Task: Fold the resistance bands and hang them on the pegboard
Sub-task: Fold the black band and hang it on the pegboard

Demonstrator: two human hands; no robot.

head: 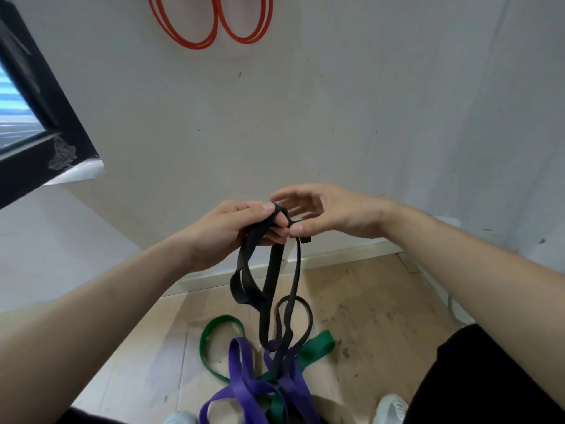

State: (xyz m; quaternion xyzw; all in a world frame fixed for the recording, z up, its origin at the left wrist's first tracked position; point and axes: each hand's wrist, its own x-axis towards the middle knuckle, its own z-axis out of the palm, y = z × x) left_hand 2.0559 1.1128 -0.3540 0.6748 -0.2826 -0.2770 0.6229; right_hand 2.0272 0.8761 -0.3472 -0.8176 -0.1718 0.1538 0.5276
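Observation:
A black resistance band (270, 289) hangs in several loops in front of me. My left hand (232, 231) grips its gathered top between thumb and curled fingers. My right hand (324, 214) is just to the right; its thumb and a finger pinch a strand of the same band near the top, the other fingers spread. Below, on the floor, lie a purple band (244, 384) and a green band (211, 341), tangled together under the black loops. Orange-red bands (211, 22) hang on the wall at the top of the view.
A white wall (305, 117) stands straight ahead, with a dark window frame (39, 117) at left. The wooden floor (367, 316) runs to a white skirting board. My white shoes (391, 408) show at the bottom edge.

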